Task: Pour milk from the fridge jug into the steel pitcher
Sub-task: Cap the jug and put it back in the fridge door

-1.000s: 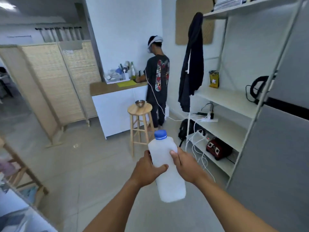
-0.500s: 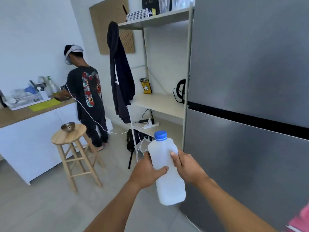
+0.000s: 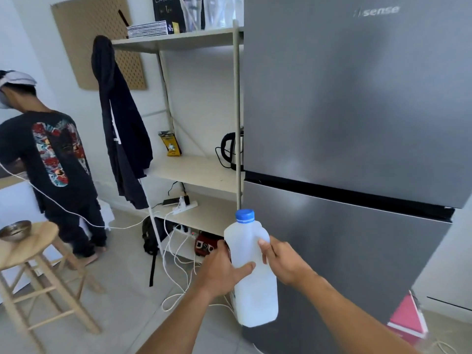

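Note:
A white plastic milk jug (image 3: 255, 297) with a blue screw cap (image 3: 244, 215) stands upright in front of me, held in both hands. My left hand (image 3: 219, 272) grips its left side with the thumb across the front. My right hand (image 3: 283, 261) grips the right side by the handle. The jug hangs just in front of the steel fridge (image 3: 357, 123), whose two doors are shut. No steel pitcher is in view.
An open shelf unit (image 3: 204, 175) with a kettle, power strips and loose white cables stands left of the fridge. A dark jacket (image 3: 122, 129) hangs on its corner. A person (image 3: 51, 162) stands at the left by a wooden stool (image 3: 30, 246) with a metal bowl.
The view has swung right, from the room and the counter to the fridge front. Both hands keep the same hold on the jug.

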